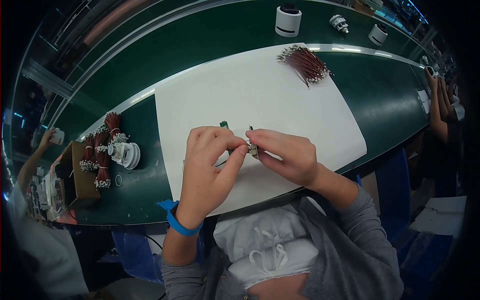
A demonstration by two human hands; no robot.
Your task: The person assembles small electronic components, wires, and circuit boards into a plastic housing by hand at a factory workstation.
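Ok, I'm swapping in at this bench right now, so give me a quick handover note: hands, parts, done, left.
Left hand: pinching a small part with a green piece.
Right hand: holding the small metal-coloured part against it, above the white sheet.
Loose red wires: far on the sheet.
Bundled red wires and a white round housing: left, on the green belt.
Done: none visibly finished.
Left: the part in hand, all the wires.

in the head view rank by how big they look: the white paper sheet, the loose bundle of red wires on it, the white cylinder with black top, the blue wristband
1. White paper sheet
2. Loose bundle of red wires
3. White cylinder with black top and blue wristband: these look alike, and the wristband is nearer the camera, so unranked.
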